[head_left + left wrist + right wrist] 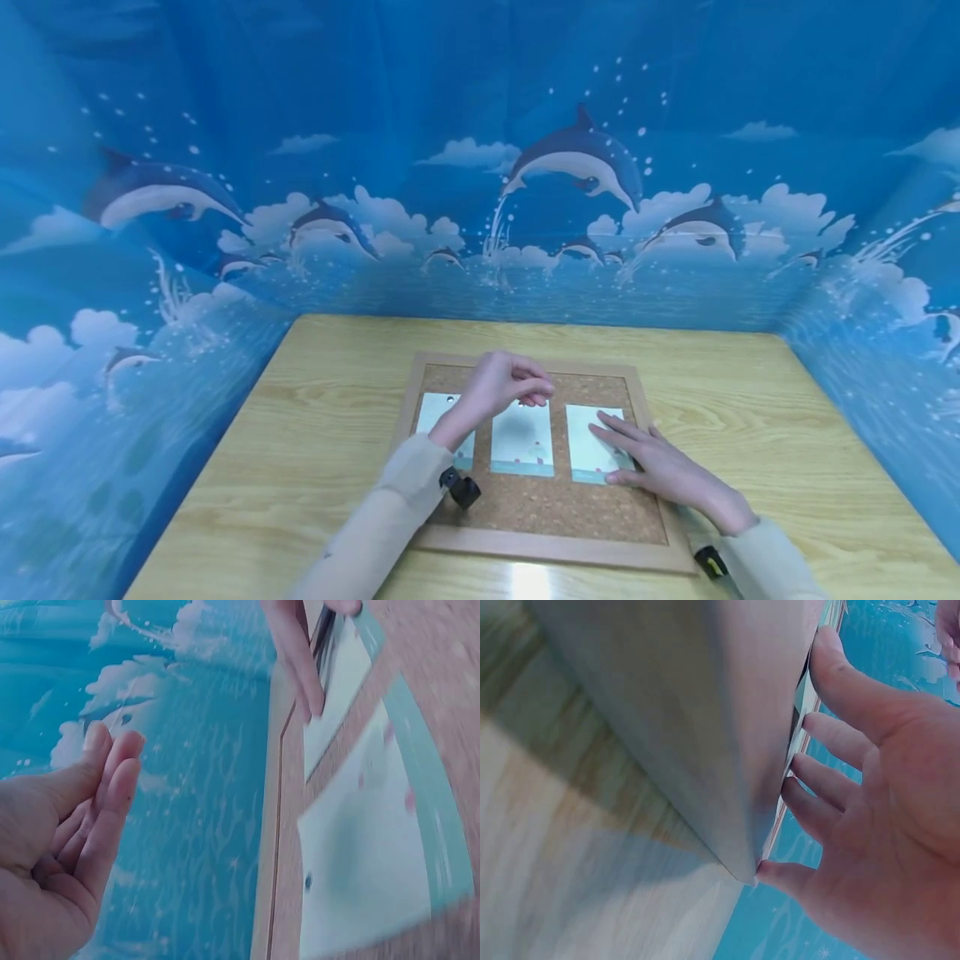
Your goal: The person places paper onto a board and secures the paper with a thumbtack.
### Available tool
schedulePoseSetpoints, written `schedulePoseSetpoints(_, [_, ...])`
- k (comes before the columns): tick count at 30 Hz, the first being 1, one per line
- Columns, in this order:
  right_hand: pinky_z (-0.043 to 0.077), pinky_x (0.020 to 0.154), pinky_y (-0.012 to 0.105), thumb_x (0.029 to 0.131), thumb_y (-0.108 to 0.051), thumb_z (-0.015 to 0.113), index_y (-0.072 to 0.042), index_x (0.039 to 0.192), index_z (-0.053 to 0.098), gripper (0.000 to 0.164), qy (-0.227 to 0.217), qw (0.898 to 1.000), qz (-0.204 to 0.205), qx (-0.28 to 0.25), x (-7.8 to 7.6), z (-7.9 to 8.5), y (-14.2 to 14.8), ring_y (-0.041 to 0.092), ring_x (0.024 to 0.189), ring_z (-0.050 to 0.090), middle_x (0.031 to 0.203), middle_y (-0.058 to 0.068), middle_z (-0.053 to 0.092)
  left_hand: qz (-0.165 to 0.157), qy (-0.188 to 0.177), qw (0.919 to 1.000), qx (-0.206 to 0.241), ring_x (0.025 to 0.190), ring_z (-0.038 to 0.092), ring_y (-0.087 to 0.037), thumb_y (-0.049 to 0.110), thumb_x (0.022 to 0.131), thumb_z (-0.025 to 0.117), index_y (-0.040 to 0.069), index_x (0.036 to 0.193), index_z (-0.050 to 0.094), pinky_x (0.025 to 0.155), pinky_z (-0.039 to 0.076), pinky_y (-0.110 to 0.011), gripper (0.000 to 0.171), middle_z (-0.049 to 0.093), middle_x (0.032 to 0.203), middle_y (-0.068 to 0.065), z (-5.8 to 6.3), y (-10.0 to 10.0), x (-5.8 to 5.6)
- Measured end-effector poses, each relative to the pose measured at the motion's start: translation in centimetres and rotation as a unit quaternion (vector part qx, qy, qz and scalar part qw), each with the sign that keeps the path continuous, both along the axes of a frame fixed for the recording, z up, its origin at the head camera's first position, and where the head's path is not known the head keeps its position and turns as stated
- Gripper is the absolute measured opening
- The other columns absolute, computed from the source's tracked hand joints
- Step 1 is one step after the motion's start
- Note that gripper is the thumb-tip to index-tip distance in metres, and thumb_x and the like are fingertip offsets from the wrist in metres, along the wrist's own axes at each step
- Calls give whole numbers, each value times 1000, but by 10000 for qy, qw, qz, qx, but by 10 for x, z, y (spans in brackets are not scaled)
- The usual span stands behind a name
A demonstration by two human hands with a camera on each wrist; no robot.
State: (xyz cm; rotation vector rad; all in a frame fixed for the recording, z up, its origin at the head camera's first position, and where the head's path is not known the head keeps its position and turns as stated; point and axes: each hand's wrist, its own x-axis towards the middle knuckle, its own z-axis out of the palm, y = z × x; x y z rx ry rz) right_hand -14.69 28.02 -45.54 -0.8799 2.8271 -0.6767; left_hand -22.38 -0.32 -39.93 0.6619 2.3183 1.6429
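A cork board [555,512] with a wooden frame lies on the table and bears three pale sheets with blue-green lower edges. Raised above the middle sheet [521,437] is my left hand [506,385], its fingers loosely bent and the thumb tip close to the fingertips. Nothing shows between them in the left wrist view. A small dark pin [308,881] sits near that sheet's edge. My right hand [660,467] rests with fingers spread on the right sheet [588,442], covering its right side. The left sheet [435,410], partly behind my left wrist, has a pin [450,399] at its top.
The wooden table [300,417] extends around the board. A blue curtain [480,208] printed with dolphins and clouds encloses the back and both sides. Each sleeve has a dark camera strapped near the wrist, such as the left wrist camera [461,490].
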Motion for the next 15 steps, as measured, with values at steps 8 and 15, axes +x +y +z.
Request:
schedulePoseSetpoints(8, [16,106,82,92,-37,71,-5,151,46,72,-4,10000,-44,-65,-1,-1,-2,53,139,38,159,24,34,-342,136,9993,-63,85,75,-27,11,100,62,1,110,73,78,63,-39,17,76,98,-13,-10,41,-8])
schedulePoseSetpoints(15, [15,107,82,92,-36,71,-5,150,47,71,-149,9998,-94,-42,-2,0,0,53,141,35,159,24,34,-246,236,9982,-502,82,74,-26,14,98,66,6,102,73,70,62,-32,11,75,95,-13,-25,69,-18])
